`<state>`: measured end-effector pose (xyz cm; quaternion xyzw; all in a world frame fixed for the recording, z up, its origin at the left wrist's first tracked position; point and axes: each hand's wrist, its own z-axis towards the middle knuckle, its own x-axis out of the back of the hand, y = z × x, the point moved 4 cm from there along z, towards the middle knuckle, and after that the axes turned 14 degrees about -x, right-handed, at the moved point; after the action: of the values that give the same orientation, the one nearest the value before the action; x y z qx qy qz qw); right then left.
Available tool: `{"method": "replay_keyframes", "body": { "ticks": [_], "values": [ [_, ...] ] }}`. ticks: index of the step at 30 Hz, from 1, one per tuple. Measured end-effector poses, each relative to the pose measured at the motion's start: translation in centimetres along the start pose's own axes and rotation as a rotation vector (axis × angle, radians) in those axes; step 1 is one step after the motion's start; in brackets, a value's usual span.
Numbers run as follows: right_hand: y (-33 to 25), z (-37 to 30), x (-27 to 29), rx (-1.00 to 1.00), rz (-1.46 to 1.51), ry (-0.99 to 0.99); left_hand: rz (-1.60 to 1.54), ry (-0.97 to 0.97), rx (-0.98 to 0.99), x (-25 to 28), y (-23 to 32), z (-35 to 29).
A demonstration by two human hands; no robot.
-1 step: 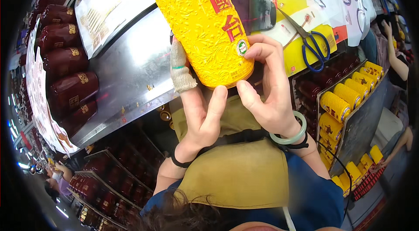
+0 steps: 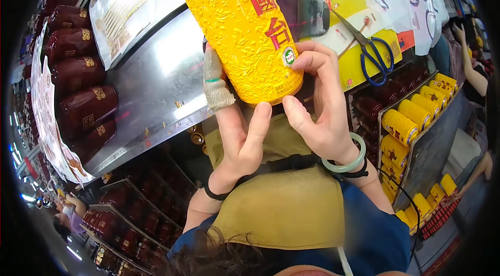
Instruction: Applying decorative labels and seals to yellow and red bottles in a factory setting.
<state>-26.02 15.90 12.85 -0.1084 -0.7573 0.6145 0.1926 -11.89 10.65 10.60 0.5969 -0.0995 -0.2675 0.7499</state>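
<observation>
The left forearm [image 2: 199, 207] comes in from seven o'clock and the right forearm [image 2: 379, 191] from four o'clock. Both hands are raised near the centre, in a supporting grip. The left hand [image 2: 237, 138] holds its thumb [image 2: 259, 119] toward one o'clock, and one finger in a grey cover [image 2: 214, 84] points almost to twelve. The right hand [image 2: 324, 112] bends its upper fingers [image 2: 314, 60] toward nine o'clock, its thumb toward eleven. The thumb tips are near, but apart.

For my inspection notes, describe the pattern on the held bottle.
The yellow bottle bears raised, leafy scrollwork; best seen in head view.
</observation>
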Motion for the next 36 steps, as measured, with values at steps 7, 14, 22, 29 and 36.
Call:
{"method": "replay_keyframes", "body": {
  "ticks": [7,14,22,29,36],
  "values": [
    [-0.1,0.3,0.3,0.023,-0.008,-0.003,-0.01,-0.002,0.033,-0.2,0.3,0.1],
    [-0.2,0.4,0.4,-0.004,-0.015,-0.054,-0.011,0.01,0.031,-0.1,0.3,0.1],
    [-0.2,0.5,0.7,0.01,-0.035,-0.053,0.026,-0.006,0.006,0.1,-0.1,0.1],
    [-0.5,0.7,1.0,0.019,-0.056,-0.1,-0.001,0.007,0.021,0.0,0.0,0.0],
    [-0.8,0.9,1.0,0.023,-0.049,-0.112,-0.044,0.012,0.003,-0.1,0.3,0.3]
  ]
}}
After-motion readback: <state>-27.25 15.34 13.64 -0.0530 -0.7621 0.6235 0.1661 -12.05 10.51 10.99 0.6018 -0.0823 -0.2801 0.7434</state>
